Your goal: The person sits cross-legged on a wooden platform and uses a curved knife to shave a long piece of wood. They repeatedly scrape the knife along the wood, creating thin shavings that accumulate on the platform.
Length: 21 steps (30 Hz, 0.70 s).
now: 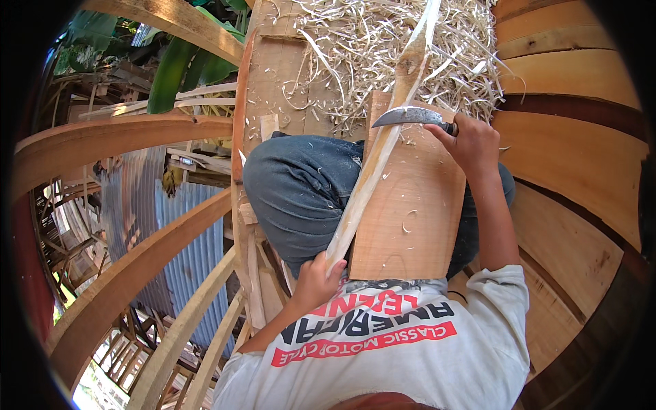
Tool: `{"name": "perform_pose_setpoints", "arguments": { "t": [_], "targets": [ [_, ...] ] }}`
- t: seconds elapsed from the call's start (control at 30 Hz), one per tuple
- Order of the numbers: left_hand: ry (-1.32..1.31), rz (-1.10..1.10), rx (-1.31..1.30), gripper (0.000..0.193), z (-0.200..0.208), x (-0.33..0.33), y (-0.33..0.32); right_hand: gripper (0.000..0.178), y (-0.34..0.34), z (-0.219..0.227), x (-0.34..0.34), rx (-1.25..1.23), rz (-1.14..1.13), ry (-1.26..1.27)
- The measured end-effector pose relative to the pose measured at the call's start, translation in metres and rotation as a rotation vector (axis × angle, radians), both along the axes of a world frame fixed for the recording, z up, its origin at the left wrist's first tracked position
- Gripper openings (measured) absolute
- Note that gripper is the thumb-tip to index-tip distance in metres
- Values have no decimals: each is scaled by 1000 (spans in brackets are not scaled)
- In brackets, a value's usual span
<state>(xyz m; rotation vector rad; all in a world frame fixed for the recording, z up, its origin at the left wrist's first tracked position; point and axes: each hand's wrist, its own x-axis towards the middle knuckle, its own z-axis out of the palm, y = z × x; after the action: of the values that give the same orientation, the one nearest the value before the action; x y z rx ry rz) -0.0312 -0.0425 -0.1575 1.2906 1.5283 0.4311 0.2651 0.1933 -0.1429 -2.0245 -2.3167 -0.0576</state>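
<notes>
My left hand (314, 283) is closed round the near end of a long, pale strip of wood (369, 179), close to my waist. The strip slants away from me to the right, over a flat board (408, 219) that lies across my lap. In my right hand (474, 145) is the dark handle of a curved knife (408, 116). Its blade points left and lies across the strip, past the middle of its visible length. A brown knot-like patch (411, 63) shows on the strip beyond the blade.
Curly wood shavings (342, 41) heap up on the planks ahead. Wide planks (574, 171) rise in a curve on the right. At left, curved timber ribs (130, 263) stand before corrugated metal sheets (181, 232) and green leaves (171, 75). My bent knee (294, 184) is beside the board.
</notes>
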Motion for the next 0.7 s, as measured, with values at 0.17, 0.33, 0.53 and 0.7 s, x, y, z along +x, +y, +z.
{"name": "perform_pose_setpoints", "arguments": {
  "t": [0.17, 0.33, 0.53, 0.7],
  "targets": [
    [7, -7, 16, 35, -2, -2, -5, 75, 59, 24, 104, 27, -578, 157],
    [-35, 57, -14, 36, -4, 1, -3, 56, 23, 45, 63, -58, -457, 375],
    [-15, -16, 8, 36, -7, 0, -4, 31, -53, 12, -12, -219, -129, 262],
    [29, -22, 56, 34, -3, 1, 0, 24, -22, 7, -6, -107, -173, 141]
  ]
}}
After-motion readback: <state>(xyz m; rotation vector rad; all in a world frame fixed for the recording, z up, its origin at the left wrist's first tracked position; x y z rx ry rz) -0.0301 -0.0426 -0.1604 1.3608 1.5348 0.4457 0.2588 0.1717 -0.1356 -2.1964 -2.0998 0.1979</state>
